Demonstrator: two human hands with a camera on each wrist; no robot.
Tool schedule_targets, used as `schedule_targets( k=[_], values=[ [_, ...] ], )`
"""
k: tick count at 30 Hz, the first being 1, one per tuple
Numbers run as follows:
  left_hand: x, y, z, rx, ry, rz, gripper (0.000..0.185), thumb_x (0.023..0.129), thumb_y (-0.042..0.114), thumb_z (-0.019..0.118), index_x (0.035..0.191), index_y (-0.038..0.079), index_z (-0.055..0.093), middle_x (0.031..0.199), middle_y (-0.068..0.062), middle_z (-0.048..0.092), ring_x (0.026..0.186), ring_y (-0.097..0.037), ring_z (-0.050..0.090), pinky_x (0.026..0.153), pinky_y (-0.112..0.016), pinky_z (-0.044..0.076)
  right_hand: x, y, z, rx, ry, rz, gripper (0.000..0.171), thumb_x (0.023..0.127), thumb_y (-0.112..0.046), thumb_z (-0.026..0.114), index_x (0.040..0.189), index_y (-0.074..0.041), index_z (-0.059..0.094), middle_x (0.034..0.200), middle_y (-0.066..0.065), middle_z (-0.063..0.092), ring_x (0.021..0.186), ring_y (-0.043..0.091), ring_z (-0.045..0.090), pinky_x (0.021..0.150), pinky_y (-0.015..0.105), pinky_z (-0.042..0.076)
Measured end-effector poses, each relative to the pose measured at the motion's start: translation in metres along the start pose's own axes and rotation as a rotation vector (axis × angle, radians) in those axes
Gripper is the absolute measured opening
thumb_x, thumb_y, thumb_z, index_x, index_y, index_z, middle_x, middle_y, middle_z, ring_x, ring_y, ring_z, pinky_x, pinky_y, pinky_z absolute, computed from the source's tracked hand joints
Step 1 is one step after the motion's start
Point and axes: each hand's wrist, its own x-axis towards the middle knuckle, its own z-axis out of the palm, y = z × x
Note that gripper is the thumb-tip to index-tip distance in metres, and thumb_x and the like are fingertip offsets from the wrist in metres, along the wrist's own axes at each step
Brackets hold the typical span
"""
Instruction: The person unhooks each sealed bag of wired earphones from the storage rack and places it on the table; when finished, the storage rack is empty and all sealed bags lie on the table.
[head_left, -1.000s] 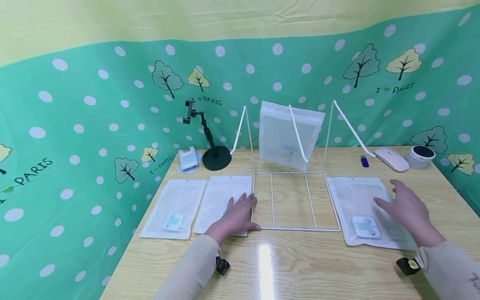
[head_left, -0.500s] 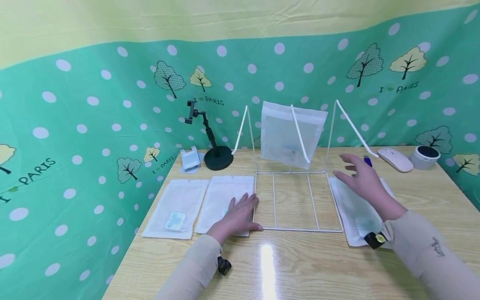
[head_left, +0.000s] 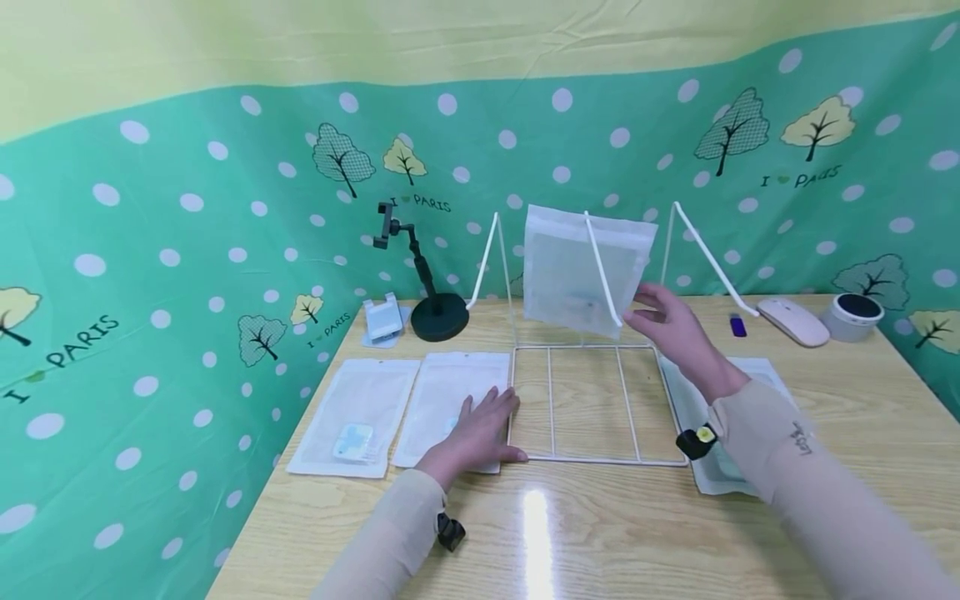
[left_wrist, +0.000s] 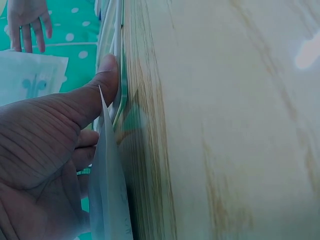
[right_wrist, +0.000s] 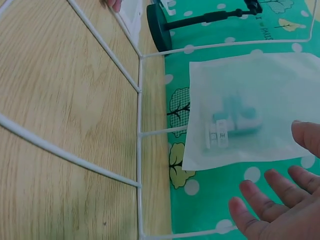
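A white pouch (head_left: 558,271) with a flat earphone pack inside hangs on the middle prong of a white wire display rack (head_left: 592,459). My right hand (head_left: 670,327) is at the pouch's lower right edge, fingers spread and loosely bent. In the right wrist view its thumb overlaps the pouch (right_wrist: 240,90). My left hand (head_left: 476,433) rests flat, fingers spread, across the rack's left front corner and a lying pouch (head_left: 450,379). In the left wrist view, the left thumb (left_wrist: 102,82) lies along the rack's wire.
Another pouch (head_left: 367,392) lies at far left, and one (head_left: 684,400) lies partly under my right forearm. Behind stand a black phone stand (head_left: 438,317) and a pale blue folding holder (head_left: 383,318). At right are a USB stick (head_left: 737,326), pink mouse (head_left: 793,322) and round white device (head_left: 852,319).
My right hand has moved left and away from me, from above the right lying pouch to the hanging pouch's edge. The left hand has stayed in place on the rack.
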Motion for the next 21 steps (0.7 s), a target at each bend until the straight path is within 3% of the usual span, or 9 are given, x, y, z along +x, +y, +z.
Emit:
schedule_targets(
  k=[6, 14, 21],
  values=[
    [0.000, 0.000, 0.001, -0.001, 0.001, -0.001, 0.094, 0.078, 0.056, 0.074, 0.151, 0.012, 0.035, 0.160, -0.005, 0.024, 0.148, -0.028, 0.015, 0.114, -0.061, 0.010, 0.010, -0.003, 0.009, 0.030, 0.033, 0.027, 0.066, 0.099, -0.021, 0.057, 0.152, 0.000, 0.024, 0.146, 0.028, 0.039, 0.133, 0.047, 0.038, 0.108, 0.059, 0.031],
    [-0.001, 0.001, 0.001, -0.004, -0.005, -0.006, 0.094, 0.078, 0.056, 0.074, 0.151, 0.012, 0.036, 0.160, -0.005, 0.024, 0.148, -0.028, 0.015, 0.114, -0.061, 0.010, 0.017, -0.006, 0.017, 0.032, 0.062, 0.064, 0.047, 0.101, -0.020, 0.054, 0.142, 0.002, 0.043, 0.139, 0.026, 0.049, 0.131, 0.039, 0.043, 0.110, 0.055, 0.031],
    [-0.001, 0.002, 0.001, -0.006, 0.000, -0.004, 0.093, 0.078, 0.055, 0.075, 0.151, 0.012, 0.036, 0.160, -0.005, 0.025, 0.148, -0.028, 0.015, 0.114, -0.061, 0.010, 0.017, -0.007, 0.017, 0.002, 0.073, 0.070, 0.043, 0.102, -0.024, 0.053, 0.132, 0.007, 0.052, 0.134, 0.026, 0.052, 0.127, 0.038, 0.045, 0.109, 0.054, 0.031]
  ],
)
